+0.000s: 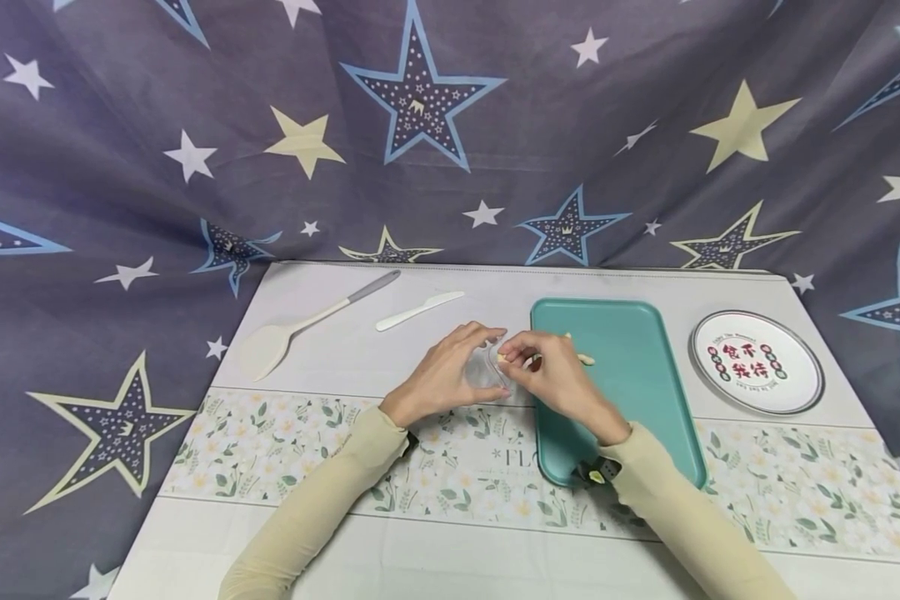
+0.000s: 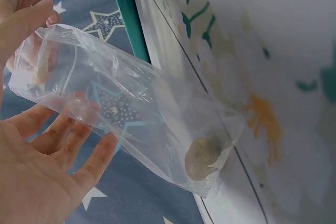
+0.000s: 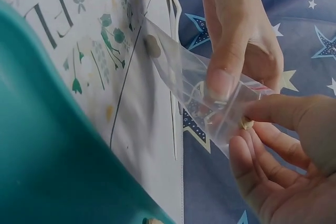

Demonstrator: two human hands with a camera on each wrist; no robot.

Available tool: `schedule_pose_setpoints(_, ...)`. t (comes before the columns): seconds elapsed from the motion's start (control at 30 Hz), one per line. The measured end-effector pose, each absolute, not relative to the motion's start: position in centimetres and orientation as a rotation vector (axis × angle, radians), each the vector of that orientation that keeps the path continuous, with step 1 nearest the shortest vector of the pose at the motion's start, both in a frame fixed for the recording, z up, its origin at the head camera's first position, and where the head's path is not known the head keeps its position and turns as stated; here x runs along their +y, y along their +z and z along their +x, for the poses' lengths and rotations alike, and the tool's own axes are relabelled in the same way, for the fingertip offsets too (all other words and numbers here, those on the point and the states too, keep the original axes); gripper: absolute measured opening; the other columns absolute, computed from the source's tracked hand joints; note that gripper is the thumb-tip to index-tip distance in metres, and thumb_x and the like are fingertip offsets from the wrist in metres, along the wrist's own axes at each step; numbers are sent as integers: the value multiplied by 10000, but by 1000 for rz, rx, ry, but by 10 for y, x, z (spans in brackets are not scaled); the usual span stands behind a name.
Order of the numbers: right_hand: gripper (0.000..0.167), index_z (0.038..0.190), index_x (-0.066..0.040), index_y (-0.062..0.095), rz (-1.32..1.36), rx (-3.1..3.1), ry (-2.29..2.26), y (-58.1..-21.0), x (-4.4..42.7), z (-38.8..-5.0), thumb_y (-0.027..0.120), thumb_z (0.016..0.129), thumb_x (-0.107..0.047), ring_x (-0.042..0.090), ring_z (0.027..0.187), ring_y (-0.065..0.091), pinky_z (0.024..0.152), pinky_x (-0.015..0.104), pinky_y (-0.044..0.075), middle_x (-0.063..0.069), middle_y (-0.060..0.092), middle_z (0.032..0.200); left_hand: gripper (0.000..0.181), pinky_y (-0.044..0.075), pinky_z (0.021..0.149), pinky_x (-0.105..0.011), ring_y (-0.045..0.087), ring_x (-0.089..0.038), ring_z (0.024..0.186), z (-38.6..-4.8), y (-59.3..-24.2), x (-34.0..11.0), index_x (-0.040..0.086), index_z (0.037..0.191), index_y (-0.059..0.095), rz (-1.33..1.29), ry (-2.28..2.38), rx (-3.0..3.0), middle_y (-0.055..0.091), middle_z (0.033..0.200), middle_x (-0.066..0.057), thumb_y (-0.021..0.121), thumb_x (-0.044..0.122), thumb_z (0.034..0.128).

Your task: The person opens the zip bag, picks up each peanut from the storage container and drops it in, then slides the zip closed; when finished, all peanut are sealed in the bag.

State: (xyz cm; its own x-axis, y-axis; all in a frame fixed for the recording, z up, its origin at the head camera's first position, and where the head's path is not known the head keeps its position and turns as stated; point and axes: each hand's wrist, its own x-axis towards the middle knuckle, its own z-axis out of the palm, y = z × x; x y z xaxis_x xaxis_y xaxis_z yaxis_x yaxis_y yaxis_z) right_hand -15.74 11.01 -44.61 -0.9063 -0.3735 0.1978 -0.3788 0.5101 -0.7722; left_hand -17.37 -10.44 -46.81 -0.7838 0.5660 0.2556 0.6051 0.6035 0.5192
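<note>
My left hand (image 1: 444,377) holds a clear plastic zip bag (image 2: 152,103) near its mouth, thumb on one side and fingers on the other. A beige rounded piece (image 2: 201,159) lies at the bottom of the bag. At the bag's mouth, my right hand (image 1: 553,375) pinches a small pale piece (image 3: 247,124) between thumb and fingertips. What kind of food or material the pieces are, I cannot tell. Beneath the right hand is a teal tray (image 1: 637,408), with more pale pieces (image 1: 586,359) near its far left part, partly hidden by that hand.
A large spoon (image 1: 266,343) with a grey handle end and a white plastic knife (image 1: 418,312) lie at the back left. Right of the tray sits a round white plate (image 1: 791,379) with red lettering. A star-patterned cloth (image 1: 420,192) hangs behind the table.
</note>
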Motion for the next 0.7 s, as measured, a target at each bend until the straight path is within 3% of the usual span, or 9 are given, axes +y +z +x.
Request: schedule_pose_setpoints(0.7, 134, 1035, -64, 777, 695, -2740, 1398, -448, 110, -154, 763, 906, -30, 173, 803, 724, 686, 224, 605, 87, 769, 953, 864, 541, 1086, -421, 601, -196, 1280, -173, -467, -104, 137, 1488, 552, -1024, -917, -2734, 630, 1347, 5, 868, 543, 793)
